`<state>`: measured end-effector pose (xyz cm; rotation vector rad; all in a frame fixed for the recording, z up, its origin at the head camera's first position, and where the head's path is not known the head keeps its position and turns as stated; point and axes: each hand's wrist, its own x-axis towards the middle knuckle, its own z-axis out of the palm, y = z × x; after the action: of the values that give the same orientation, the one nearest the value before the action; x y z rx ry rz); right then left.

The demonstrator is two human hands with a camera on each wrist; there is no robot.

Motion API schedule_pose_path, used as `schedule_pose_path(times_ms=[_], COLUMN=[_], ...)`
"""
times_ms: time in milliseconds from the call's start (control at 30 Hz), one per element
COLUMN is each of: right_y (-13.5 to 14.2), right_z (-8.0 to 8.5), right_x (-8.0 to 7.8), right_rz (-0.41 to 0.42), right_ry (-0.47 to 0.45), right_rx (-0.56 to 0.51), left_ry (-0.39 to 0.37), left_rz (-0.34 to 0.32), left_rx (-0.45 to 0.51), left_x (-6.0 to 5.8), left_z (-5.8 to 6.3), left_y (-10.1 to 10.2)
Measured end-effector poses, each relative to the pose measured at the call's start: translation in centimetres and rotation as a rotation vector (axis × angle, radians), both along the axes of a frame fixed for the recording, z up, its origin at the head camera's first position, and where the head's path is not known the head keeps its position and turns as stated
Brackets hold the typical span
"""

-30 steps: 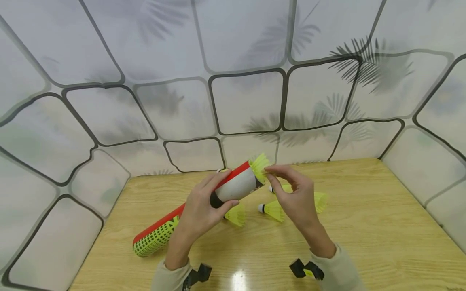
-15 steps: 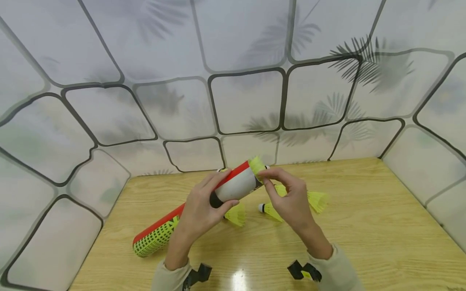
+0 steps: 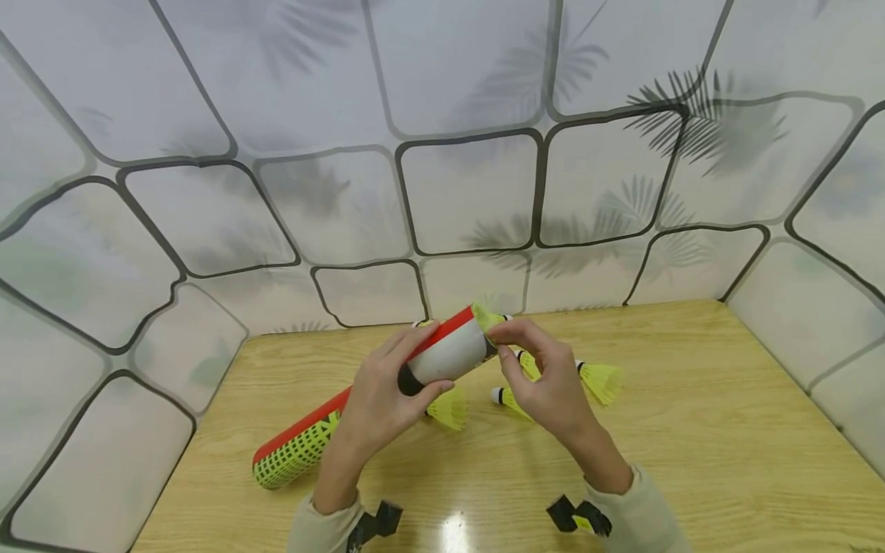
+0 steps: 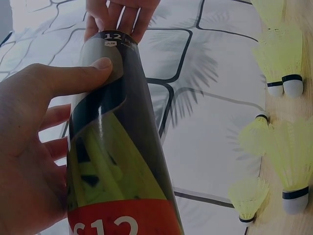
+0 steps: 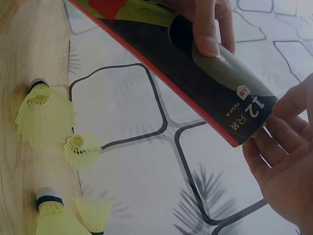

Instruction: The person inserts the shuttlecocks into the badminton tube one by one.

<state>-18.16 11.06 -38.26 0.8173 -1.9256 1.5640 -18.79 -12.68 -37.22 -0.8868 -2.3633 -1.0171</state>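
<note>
A long shuttlecock tube (image 3: 449, 355), red, grey and black with a green dotted lower end, slants up to the right in the head view. My left hand (image 3: 380, 403) grips it near its upper end, thumb across the front in the left wrist view. At the tube's mouth, the yellow skirt of a shuttlecock (image 3: 486, 316) shows just past the rim. Its edge is pinched between the thumb and fingers of my right hand (image 3: 551, 378). The rest of that shuttlecock is hidden inside the tube and behind the fingers.
Several yellow shuttlecocks with white heads lie on the wooden table (image 3: 691, 430), among them one to the right (image 3: 600, 382) and one below the tube (image 3: 449, 411). A patterned wall covering (image 3: 470, 192) rises behind and at both sides.
The shuttlecock's skirt has sunk deeper into the tube's mouth. My right hand has moved slightly left and down with it. The left hand and tube have stayed in place.
</note>
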Motion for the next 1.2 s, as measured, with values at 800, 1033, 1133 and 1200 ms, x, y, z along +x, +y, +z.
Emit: schedule_pose_path(times_ms=[800,1033,1133,1200], right_y=[-0.1,-0.4,-0.7,-0.9], right_z=[0.1,-0.7,-1.2,-1.6], right_x=[-0.4,-0.9,-0.9,-1.0], right_rz=[0.037,-0.008,-0.048,-0.061], right_ry=[-0.043,-0.135,-0.230,-0.302], right_rx=[-0.047,0.015,0.110,0.182], left_ry=[-0.029,-0.012,-0.008,-0.009], left_rz=[0.034,0.085,0.106,0.113], left_rx=[0.001,0.007,0.010,0.015], left_x=[-0.6,-1.1,-1.2,-1.4], left_z=[0.1,0.0,0.0,0.0], left_y=[-0.9,-2.0,-2.5,-2.7])
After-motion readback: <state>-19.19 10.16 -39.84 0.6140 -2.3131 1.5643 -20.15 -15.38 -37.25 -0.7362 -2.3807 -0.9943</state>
